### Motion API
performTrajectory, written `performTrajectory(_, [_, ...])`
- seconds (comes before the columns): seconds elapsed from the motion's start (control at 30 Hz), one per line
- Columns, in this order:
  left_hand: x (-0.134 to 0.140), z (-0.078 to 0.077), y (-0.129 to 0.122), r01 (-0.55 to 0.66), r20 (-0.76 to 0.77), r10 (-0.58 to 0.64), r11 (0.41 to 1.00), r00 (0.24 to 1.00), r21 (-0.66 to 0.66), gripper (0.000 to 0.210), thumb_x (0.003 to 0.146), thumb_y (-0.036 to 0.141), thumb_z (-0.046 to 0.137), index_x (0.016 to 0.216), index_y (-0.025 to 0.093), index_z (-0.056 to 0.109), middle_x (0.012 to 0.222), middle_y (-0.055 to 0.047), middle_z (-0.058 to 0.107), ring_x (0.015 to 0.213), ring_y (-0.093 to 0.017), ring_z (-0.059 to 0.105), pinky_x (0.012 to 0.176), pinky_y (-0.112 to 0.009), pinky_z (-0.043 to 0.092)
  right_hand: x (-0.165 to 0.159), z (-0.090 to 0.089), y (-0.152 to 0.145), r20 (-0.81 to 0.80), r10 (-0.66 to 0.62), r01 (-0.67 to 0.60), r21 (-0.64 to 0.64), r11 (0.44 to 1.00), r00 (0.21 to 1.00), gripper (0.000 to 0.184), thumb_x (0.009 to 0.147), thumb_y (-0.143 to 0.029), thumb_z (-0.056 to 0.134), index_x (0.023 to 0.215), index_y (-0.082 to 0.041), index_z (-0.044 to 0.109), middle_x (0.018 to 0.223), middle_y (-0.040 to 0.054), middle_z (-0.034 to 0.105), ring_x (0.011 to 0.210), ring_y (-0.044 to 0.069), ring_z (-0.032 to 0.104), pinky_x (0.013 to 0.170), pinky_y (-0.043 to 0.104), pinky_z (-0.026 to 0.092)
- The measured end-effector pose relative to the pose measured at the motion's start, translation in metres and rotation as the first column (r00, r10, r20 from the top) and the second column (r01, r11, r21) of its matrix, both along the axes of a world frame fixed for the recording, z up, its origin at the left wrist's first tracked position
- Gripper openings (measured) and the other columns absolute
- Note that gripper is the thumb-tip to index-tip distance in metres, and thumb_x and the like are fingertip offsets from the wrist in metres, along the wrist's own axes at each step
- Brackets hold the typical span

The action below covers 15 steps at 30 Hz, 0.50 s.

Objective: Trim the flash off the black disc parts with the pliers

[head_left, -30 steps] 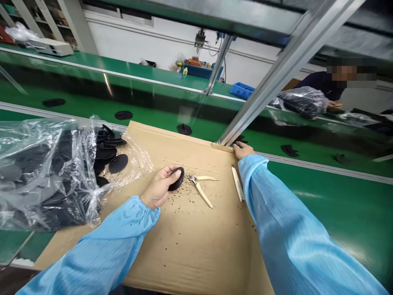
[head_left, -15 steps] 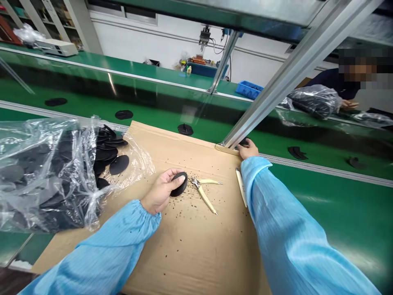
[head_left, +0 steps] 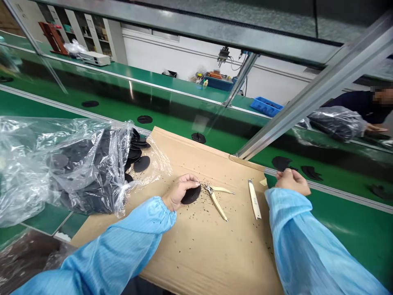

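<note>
The left hand (head_left: 179,191) is gripping a black disc (head_left: 191,196) in its fingers; nippers (head_left: 209,189) are lying at the disc's three o'clock. The right hand (head_left: 294,181) is reaching toward a black part (head_left: 279,162) at its eleven o'clock, its fingers' hold unclear.

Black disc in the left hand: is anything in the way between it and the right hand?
Yes, but only low things. Between the black disc in the left hand and the right hand, the cutters and a slim cream-coloured tool lie on the cardboard. The space above them looks open.
</note>
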<state>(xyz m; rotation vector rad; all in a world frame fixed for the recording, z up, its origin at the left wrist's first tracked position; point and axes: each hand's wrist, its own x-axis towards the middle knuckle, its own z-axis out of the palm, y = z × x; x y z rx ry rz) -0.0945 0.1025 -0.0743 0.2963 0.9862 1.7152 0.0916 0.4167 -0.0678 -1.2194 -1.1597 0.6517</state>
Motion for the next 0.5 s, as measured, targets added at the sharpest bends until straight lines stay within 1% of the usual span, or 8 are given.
performTrajectory(0.07, [0.001, -0.001, 0.0, -0.011, -0.087, 0.01, 1.0, 0.996, -0.011, 0.044, 0.059, 0.046, 0.081, 0.068, 0.014, 0.053, 0.056, 0.003, 0.049, 0.049, -0.007, 0.044, 0.047, -0.019, 0.031, -0.004, 0.007, -0.041, -0.067, 0.031, -0.031, 0.006, 1.0, 0.997, 0.03, 0.067, -0.038, 0.065, 0.086, -0.019, 0.051, 0.077, 0.0088, 0.058, 0.069, 0.022, 0.064, 0.064, 0.037, 0.055])
performTrajectory(0.13, [0.004, -0.002, 0.002, -0.052, -0.19, 0.052, 0.999, 0.98, 0.004, 0.048, 0.064, 0.054, 0.077, 0.068, 0.014, 0.052, 0.054, 0.004, 0.046, 0.048, -0.006, 0.039, 0.046, -0.019, 0.028, -0.017, 0.007, -0.095, -0.111, 0.189, -0.189, 0.014, 0.982, 0.976, 0.044, 0.057, -0.04, 0.074, 0.091, -0.018, 0.057, 0.073, 0.0035, 0.059, 0.061, 0.019, 0.062, 0.059, 0.034, 0.056])
performTrajectory(0.17, [0.005, -0.002, 0.002, -0.075, -0.226, 0.078, 0.997, 0.971, 0.022, 0.049, 0.065, 0.056, 0.076, 0.072, 0.014, 0.053, 0.056, 0.003, 0.049, 0.049, -0.006, 0.04, 0.047, -0.019, 0.029, -0.025, 0.005, -0.123, -0.14, 0.358, -0.36, 0.013, 0.933, 0.923, 0.051, 0.055, -0.04, 0.078, 0.096, -0.017, 0.058, 0.074, 0.0019, 0.059, 0.059, 0.017, 0.062, 0.058, 0.033, 0.056])
performTrajectory(0.2, [0.006, -0.002, 0.003, -0.1, -0.248, 0.109, 0.994, 0.963, 0.048, 0.05, 0.065, 0.056, 0.076, 0.079, 0.013, 0.056, 0.06, 0.002, 0.053, 0.052, -0.006, 0.043, 0.05, -0.019, 0.031, -0.035, 0.003, -0.152, -0.133, 0.474, -0.477, 0.007, 0.879, 0.87, 0.054, 0.054, -0.041, 0.08, 0.098, -0.016, 0.059, 0.074, 0.0011, 0.059, 0.058, 0.016, 0.061, 0.057, 0.032, 0.056])
performTrajectory(0.3, [0.006, -0.005, 0.005, -0.121, -0.231, 0.147, 0.985, 0.962, 0.122, 0.059, 0.064, 0.056, 0.077, 0.098, 0.012, 0.058, 0.073, -0.002, 0.061, 0.062, -0.01, 0.052, 0.059, -0.021, 0.038, -0.057, -0.007, -0.222, 0.014, 0.642, -0.641, -0.02, 0.767, 0.767, 0.044, 0.067, -0.048, 0.075, 0.097, -0.019, 0.062, 0.076, 0.0034, 0.062, 0.058, 0.017, 0.061, 0.058, 0.036, 0.056])
performTrajectory(0.37, [0.002, -0.008, 0.007, -0.13, -0.238, 0.161, 0.982, 0.958, 0.14, 0.054, 0.066, 0.056, 0.075, 0.093, 0.011, 0.06, 0.07, -0.001, 0.059, 0.061, -0.009, 0.05, 0.059, -0.021, 0.038, -0.063, -0.013, -0.243, 0.246, 0.71, -0.727, -0.029, 0.686, 0.66, 0.04, 0.076, -0.053, 0.065, 0.102, -0.023, 0.063, 0.084, 0.0069, 0.065, 0.068, 0.022, 0.064, 0.068, 0.045, 0.057])
performTrajectory(0.43, [-0.003, -0.012, 0.01, -0.192, -0.223, 0.22, 0.971, 0.95, 0.143, 0.05, 0.068, 0.054, 0.074, 0.09, 0.011, 0.06, 0.071, -0.001, 0.059, 0.062, -0.009, 0.05, 0.06, -0.022, 0.038, -0.062, -0.017, -0.241, 0.521, 0.661, -0.767, -0.018, 0.641, 0.54, 0.046, 0.079, -0.059, 0.056, 0.113, -0.029, 0.059, 0.103, 0.0108, 0.065, 0.091, 0.03, 0.064, 0.086, 0.055, 0.051])
performTrajectory(0.5, [-0.008, -0.015, 0.013, -0.26, -0.183, 0.282, 0.956, 0.942, 0.135, 0.048, 0.07, 0.051, 0.074, 0.093, 0.011, 0.061, 0.074, -0.002, 0.06, 0.065, -0.01, 0.052, 0.063, -0.022, 0.039, -0.055, -0.021, -0.224, 0.711, 0.52, -0.732, -0.011, 0.681, 0.473, 0.058, 0.074, -0.066, 0.053, 0.119, -0.03, 0.057, 0.12, 0.0153, 0.058, 0.116, 0.037, 0.053, 0.1, 0.059, 0.041])
